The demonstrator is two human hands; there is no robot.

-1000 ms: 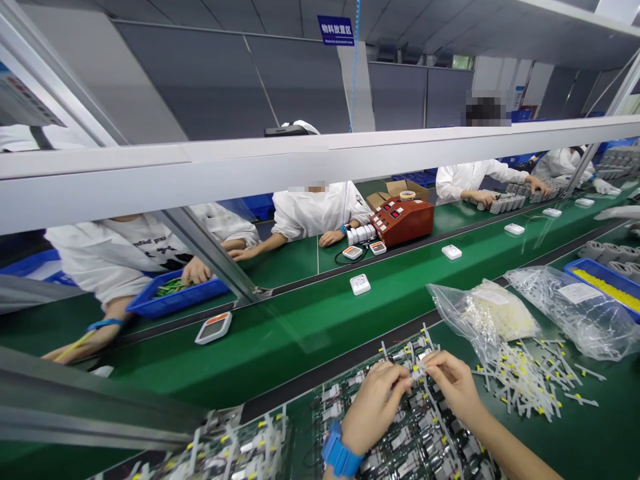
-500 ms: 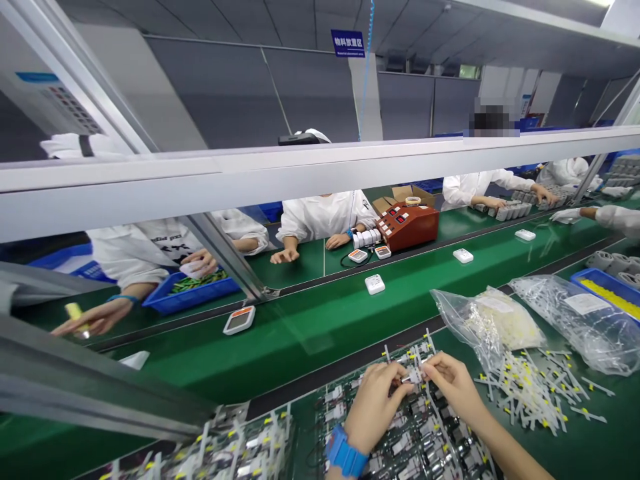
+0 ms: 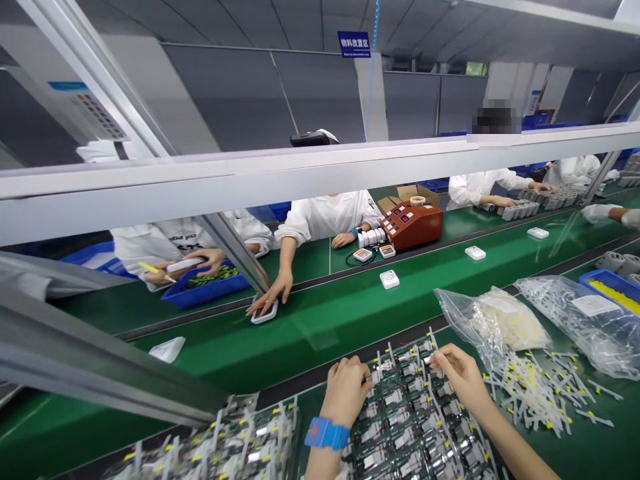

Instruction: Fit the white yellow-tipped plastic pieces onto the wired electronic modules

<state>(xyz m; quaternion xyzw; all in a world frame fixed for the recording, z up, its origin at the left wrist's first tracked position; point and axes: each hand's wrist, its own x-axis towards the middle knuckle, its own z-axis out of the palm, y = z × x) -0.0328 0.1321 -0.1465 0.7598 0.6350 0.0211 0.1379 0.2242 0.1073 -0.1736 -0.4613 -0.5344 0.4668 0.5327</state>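
A tray of small motor assemblies (image 3: 400, 417) lies in front of me, in rows with white plastic parts and wires. My left hand (image 3: 346, 387), a blue band on its wrist, is at the tray's upper left side. Its fingers are curled closed at the assemblies, and what they grip is hidden. At the far right corner, my right hand (image 3: 461, 375) pinches with thumb and forefinger beside an upright white stick (image 3: 431, 339). The small piece in that pinch cannot be made out. A pile of loose white sticks with yellow bits (image 3: 535, 393) lies right of my right hand.
A second group of assemblies (image 3: 225, 447) stands at lower left. Clear plastic bags (image 3: 500, 320) and a blue bin (image 3: 613, 291) are at right. Beyond runs a green conveyor (image 3: 320, 320) carrying white devices. A metal post (image 3: 100, 360) rises at left; a co-worker's hand (image 3: 273, 293) touches a device.
My left hand has moved left, away from my right hand, uncovering the tray's middle. My right hand stays near the far corner. Across the conveyor, a co-worker has reached onto a white device.
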